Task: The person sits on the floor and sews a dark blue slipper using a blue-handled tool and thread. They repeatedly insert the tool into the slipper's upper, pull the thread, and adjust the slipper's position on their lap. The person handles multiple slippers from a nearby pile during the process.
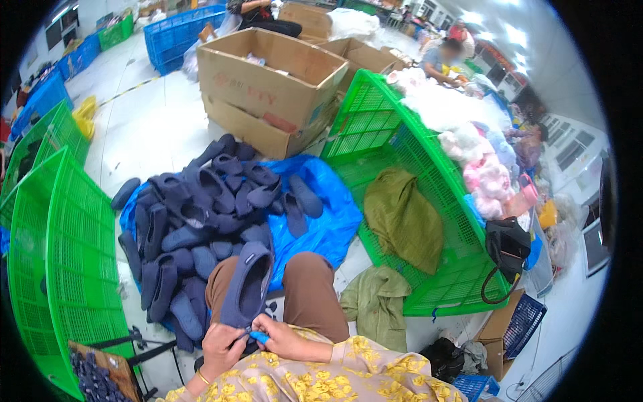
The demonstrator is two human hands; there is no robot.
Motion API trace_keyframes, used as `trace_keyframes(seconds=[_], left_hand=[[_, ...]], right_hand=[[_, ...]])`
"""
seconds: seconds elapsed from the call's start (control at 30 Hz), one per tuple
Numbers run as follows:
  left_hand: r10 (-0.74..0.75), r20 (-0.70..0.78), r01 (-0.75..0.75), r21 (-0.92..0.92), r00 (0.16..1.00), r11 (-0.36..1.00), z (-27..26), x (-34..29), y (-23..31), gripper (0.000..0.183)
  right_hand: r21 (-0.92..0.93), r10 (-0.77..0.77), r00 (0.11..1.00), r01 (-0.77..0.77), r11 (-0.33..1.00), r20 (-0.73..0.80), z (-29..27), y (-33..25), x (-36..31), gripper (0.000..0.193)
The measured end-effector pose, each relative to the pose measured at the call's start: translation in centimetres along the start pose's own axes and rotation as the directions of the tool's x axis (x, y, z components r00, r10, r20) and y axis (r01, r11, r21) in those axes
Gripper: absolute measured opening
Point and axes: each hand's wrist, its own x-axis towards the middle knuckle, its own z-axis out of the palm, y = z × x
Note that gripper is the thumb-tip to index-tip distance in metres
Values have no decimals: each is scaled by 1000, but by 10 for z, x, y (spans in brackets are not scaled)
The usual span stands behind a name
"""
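Note:
A navy slipper (246, 287) stands toe away from me over my lap, its near end at my fingers. My left hand (220, 350) is closed in a pinch on that near end. Close beside it my right hand (284, 340) is also closed, fingertips meeting the left ones at the slipper. A small bright blue piece (259, 337) shows at its fingers; whether it is a tool or a finger cover I cannot tell. Beyond my knees lies a heap of navy slippers (191, 218) on a blue plastic sheet (335, 214).
Green plastic crates stand on the left (77, 268) and the right (429, 295). An olive cloth bundle (402, 218) lies in the right crate, and a green garment (378, 305) lies near it. A large cardboard box (261, 100) stands ahead. A tray of dark pieces (100, 375) is at lower left.

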Motion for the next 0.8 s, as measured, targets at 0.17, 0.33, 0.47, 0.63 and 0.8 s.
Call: trace_keyframes(seconds=[0.17,0.33,0.47,0.63,0.8], left_hand=[[9,-14,-9,0,1000,1000,1,-4,-5,14],[27,-2,-27,-3,1000,1000,1,-7,-10,17],[51,-5,-50,52,999,997,2,-10,-13,20],[75,-25,-73,70,997,995,3,-12,-12,19],[64,-4,-64,44,998,997,3,-10,-11,19]], right_hand=[[167,-2,998,-9,986,66,-1,-5,4,27],[254,0,994,-29,967,111,3,-2,7,33],[221,-28,991,-1,975,130,8,0,12,24],[287,41,981,-95,953,189,-1,-13,13,13],[134,82,969,-115,984,231,-11,-15,19,11]])
